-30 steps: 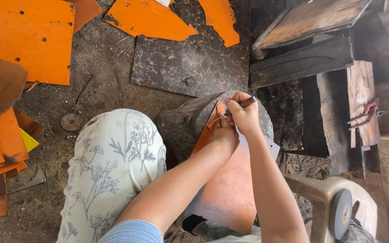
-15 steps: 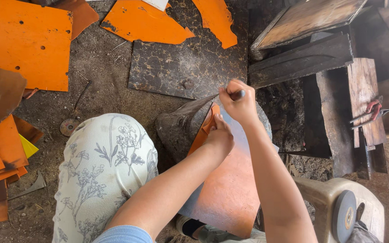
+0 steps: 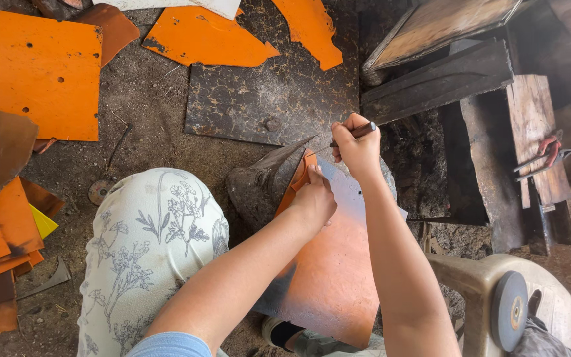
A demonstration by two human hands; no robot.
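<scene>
An orange metal sheet [image 3: 328,271] with grey scorched patches lies across a dark metal block [image 3: 259,182] in front of my knee. My left hand [image 3: 312,198] presses down on the sheet's upper left edge. My right hand [image 3: 358,149] is closed around a thin metal scribing tool [image 3: 348,135], with its tip pointing left at the top edge of the sheet. Just left of the sheet is my knee, in white floral fabric [image 3: 150,244].
Orange sheet offcuts [image 3: 34,66] lie on the dirt floor at upper left and far left. A dark cracked plate [image 3: 272,92] sits beyond the block. Wooden beams [image 3: 530,132] with red-handled pliers [image 3: 550,155] stand at right. A grinding disc [image 3: 509,311] rests on a beige stool at lower right.
My right hand has shifted slightly along the top edge of the sheet with the tool. My left hand stays pressed on the sheet. The view has drifted a little.
</scene>
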